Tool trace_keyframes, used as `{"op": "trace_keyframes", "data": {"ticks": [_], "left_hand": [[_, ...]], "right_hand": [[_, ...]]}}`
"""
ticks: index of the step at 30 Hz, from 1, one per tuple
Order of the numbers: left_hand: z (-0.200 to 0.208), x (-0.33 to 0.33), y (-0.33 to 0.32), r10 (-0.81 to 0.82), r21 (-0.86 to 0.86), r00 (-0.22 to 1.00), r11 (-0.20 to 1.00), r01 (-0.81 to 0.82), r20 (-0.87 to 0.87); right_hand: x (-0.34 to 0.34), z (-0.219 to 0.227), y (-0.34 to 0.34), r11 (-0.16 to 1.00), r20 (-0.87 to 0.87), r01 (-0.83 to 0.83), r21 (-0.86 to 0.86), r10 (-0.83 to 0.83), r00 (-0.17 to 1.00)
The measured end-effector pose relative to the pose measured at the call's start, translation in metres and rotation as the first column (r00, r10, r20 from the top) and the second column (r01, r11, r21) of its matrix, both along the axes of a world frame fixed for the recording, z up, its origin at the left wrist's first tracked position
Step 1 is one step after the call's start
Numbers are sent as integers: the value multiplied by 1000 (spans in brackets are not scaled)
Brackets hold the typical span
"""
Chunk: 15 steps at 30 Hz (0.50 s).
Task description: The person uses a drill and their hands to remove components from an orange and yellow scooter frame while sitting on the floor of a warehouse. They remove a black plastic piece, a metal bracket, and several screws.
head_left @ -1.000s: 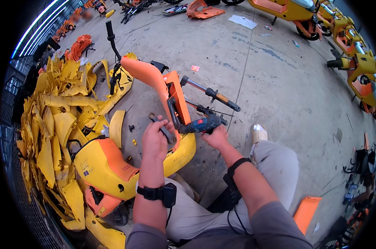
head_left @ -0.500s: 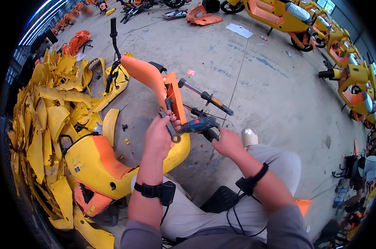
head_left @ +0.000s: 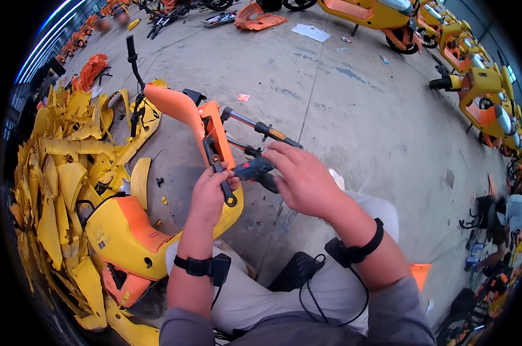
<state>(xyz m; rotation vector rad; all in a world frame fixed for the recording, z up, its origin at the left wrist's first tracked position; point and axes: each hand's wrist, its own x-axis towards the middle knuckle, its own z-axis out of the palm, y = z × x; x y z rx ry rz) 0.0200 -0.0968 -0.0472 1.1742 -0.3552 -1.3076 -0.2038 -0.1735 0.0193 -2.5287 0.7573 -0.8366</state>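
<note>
My left hand (head_left: 210, 193) is closed round a dark ring-ended wrench (head_left: 230, 197), held beside the orange frame piece (head_left: 220, 130) of a partly stripped yellow scooter. A blue-black power tool (head_left: 253, 169) with a red button points its nose toward that same spot, its front end by my left fingers. Over the tool's rear and handle, my right hand (head_left: 307, 181) has its fingers stretched out, with the thumb near the handle. Whether the thumb touches the handle is hard to tell. The orange scooter panel (head_left: 171, 104) rises just beyond the left hand.
A large heap of yellow plastic panels (head_left: 59, 190) lies on the left. The scooter's yellow-orange body (head_left: 122, 228) stands near my left leg. Yellow scooters (head_left: 485, 104) line the right side. Another person (head_left: 506, 219) is at the far right. White paper (head_left: 311, 32) lies on the floor ahead.
My right hand has loosened from the tool's handle and moved up, fingers now extended over its rear. My left hand still holds the wrench. The view has shifted slightly.
</note>
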Motion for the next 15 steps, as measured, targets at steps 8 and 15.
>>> {"op": "trace_keyframes", "data": {"ticks": [8,15], "left_hand": [[-23,16,3,-7,5,1000,1000,8,-15],[-24,12,-18,-273,120,955,958,259,113]], "right_hand": [[-6,-2,19,972,-186,-219,90,232,955],[-27,23,71,617,60,-612,495,679,732]]}}
